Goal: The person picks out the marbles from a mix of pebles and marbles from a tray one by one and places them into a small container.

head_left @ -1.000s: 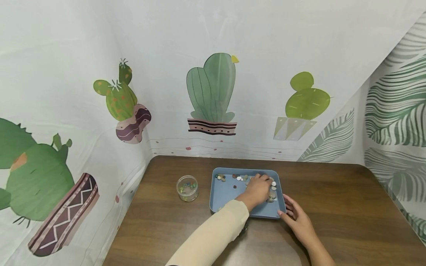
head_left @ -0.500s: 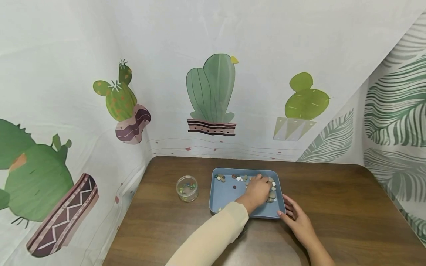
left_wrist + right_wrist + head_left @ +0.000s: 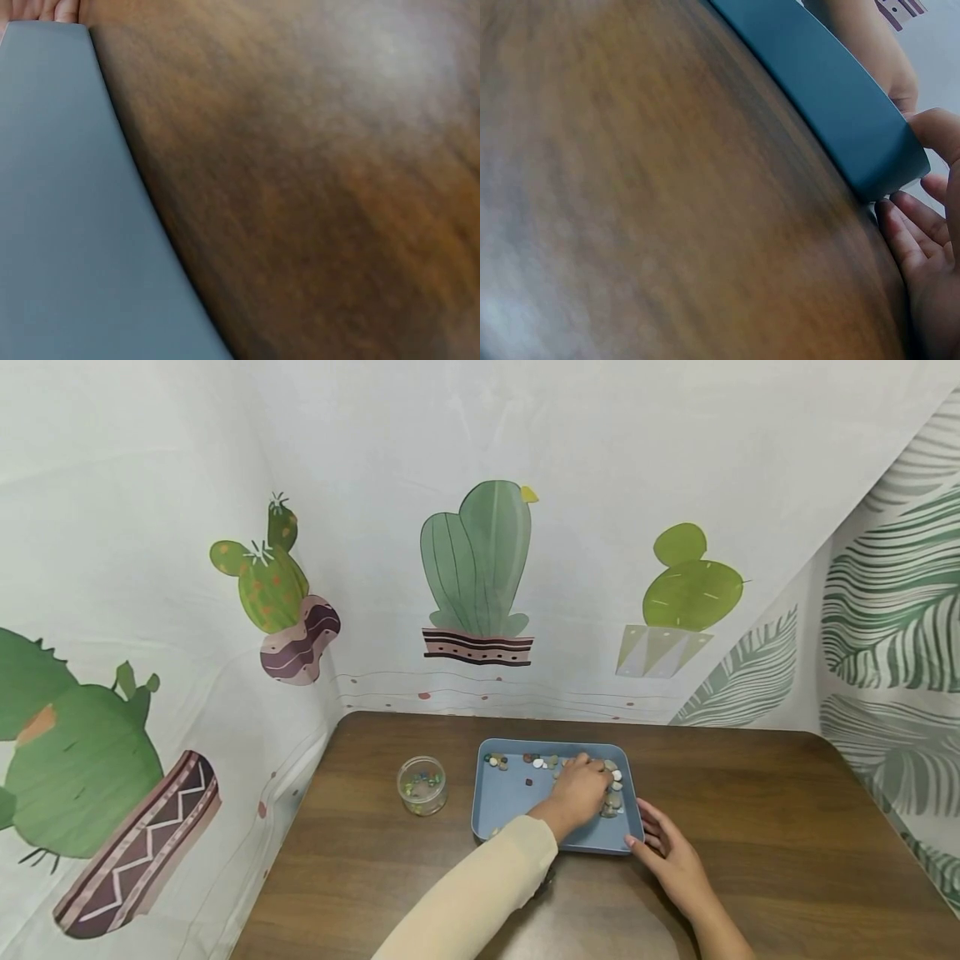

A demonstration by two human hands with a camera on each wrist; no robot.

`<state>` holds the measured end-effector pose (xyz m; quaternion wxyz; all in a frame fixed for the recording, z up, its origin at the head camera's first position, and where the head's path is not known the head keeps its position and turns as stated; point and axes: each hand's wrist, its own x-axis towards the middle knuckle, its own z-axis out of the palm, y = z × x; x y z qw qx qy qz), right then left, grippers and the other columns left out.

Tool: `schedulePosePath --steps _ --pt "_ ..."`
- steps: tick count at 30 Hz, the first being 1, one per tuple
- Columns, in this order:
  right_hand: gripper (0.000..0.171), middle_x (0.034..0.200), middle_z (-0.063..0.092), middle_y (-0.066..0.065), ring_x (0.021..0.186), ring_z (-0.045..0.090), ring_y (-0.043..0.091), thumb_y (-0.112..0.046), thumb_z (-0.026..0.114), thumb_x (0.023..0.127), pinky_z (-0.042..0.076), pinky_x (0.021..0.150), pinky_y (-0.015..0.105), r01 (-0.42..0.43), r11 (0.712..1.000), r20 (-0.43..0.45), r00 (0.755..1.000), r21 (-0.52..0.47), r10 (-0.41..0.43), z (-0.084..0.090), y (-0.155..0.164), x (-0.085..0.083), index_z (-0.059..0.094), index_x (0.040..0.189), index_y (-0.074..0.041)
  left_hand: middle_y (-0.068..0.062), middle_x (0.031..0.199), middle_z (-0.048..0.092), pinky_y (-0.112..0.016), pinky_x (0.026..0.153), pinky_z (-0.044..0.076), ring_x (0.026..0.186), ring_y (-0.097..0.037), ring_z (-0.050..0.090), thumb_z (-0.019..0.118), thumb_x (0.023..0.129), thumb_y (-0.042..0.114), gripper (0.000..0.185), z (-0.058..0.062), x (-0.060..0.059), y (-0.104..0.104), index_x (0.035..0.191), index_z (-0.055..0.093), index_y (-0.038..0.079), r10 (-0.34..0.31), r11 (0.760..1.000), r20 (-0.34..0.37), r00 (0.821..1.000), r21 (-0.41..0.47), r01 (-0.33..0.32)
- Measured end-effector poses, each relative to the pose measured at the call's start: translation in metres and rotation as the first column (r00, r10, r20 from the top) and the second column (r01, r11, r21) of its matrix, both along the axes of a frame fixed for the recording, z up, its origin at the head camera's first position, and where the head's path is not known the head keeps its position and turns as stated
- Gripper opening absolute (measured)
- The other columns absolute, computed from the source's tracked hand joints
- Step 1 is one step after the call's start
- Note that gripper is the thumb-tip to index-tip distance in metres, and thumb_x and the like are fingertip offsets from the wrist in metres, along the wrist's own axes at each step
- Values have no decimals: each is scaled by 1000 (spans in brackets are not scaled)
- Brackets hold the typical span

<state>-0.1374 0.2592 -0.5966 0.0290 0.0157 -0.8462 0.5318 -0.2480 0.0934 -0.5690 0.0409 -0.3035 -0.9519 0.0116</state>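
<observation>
A shallow blue tray (image 3: pixel 502 802) lies on the brown table, with pebbles along its far side and right end. My left hand (image 3: pixel 579 792) reaches over its near edge, knuckles up and fingers bent down among the pebbles (image 3: pixel 611 799). Its fingertips are hidden, so whether it pinches a pebble does not show. At the near right corner my right hand (image 3: pixel 671 856) grips the tray, thumb at the rim and other fingers along the outside. The right wrist view shows that thumb (image 3: pixel 937 131) against the tray wall (image 3: pixel 840 105). In the left wrist view, fingers (image 3: pixel 45 9) show behind the tray wall (image 3: pixel 90 195).
Left of the tray stands a round clear container (image 3: pixel 422 787) with small coloured stones inside. A small dark thing (image 3: pixel 549 878) is partly hidden under the left sleeve (image 3: pixel 480 889). Behind the table (image 3: pixel 750 793) hangs a white cloth (image 3: pixel 592 460) printed with cacti.
My left hand shifts only slightly among the pebbles, its fingers staying bent at the tray's right part. The right hand and the tray keep their places.
</observation>
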Motion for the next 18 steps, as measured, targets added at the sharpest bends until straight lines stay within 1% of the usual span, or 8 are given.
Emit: schedulePosePath --steps 7,13,15,18 --pt "69 149 49 24 112 45 -22 -25 72 94 41 91 -1 10 1000 15 1000 8 -11 -3 1 0 40 153 -10 14 129 66 -26 93 49 104 -8 53 63 99 35 25 -1 0 -1 123 69 33 -2 999 5 1000 33 2" --pt "68 148 50 25 113 47 -20 -23 72 94 42 91 0 2 1000 1 1000 -6 -2 -4 1 0 40 153 -9 14 129 65 -28 95 48 108 -9 55 63 99 36 25 -1 1 -4 122 70 33 -1 998 6 1000 68 0" --pt "68 148 50 25 113 47 -20 -24 72 94 42 91 0 1 1000 4 1000 -6 -1 -3 1 1 40 153 -10 14 130 65 -28 97 48 111 -9 55 64 98 36 25 -1 2 -6 122 70 32 -2 996 10 1000 85 1" --pt "69 148 49 25 113 46 -20 -25 72 95 42 91 0 1 1000 9 1000 -6 0 -1 0 1 39 153 -10 13 134 65 -31 104 48 119 -10 56 64 98 35 26 2 5 -9 123 70 31 0 992 24 1000 125 -3"
